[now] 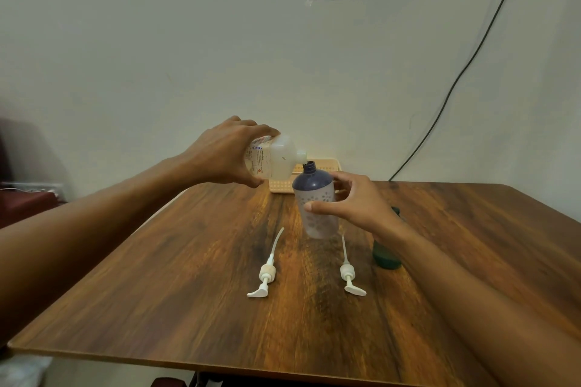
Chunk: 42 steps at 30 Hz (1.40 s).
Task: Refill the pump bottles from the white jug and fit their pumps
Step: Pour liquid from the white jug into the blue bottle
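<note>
My left hand point(224, 154) grips the white jug point(276, 156), tipped on its side with its spout right over the open neck of a dark blue pump bottle point(316, 198). My right hand point(349, 203) wraps around that bottle and holds it slightly tilted above the table. Two white pumps lie flat on the wood, one at the left point(267, 273) and one at the right point(349, 273). A dark green bottle point(386, 256) stands behind my right wrist, mostly hidden.
A cream plastic basket point(327, 166) sits at the back of the wooden table point(188, 276) against the wall. A black cable point(456, 85) runs down the wall at the right. A dark red seat point(22, 201) is left of the table.
</note>
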### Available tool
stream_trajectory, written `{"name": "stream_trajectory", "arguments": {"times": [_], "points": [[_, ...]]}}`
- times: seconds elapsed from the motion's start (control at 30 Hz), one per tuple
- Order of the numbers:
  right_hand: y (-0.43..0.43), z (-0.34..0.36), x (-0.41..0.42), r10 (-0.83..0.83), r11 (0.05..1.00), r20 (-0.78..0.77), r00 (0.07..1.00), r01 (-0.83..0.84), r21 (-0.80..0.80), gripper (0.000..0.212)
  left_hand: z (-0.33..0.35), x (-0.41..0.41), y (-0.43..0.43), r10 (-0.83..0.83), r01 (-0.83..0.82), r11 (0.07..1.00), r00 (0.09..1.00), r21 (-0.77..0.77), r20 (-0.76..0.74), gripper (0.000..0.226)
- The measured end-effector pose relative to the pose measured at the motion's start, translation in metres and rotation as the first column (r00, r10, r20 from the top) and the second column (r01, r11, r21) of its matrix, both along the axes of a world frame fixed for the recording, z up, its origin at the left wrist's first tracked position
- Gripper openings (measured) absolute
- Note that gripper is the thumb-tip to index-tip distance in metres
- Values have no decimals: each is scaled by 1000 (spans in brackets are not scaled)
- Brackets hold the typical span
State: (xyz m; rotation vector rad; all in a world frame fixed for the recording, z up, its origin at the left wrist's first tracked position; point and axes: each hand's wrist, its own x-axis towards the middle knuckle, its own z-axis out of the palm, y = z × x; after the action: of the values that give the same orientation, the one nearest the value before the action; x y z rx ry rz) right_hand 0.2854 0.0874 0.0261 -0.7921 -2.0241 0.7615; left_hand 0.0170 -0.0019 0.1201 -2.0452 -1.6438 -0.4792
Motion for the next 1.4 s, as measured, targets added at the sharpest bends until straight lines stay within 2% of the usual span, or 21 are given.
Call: {"name": "stream_trajectory", "arguments": {"times": [1.4], "points": [[-1,1,1,3,1000,9,1000,-3,4,70,0,-2,1,-12,12,1000,1000,4,-16,95]]}}
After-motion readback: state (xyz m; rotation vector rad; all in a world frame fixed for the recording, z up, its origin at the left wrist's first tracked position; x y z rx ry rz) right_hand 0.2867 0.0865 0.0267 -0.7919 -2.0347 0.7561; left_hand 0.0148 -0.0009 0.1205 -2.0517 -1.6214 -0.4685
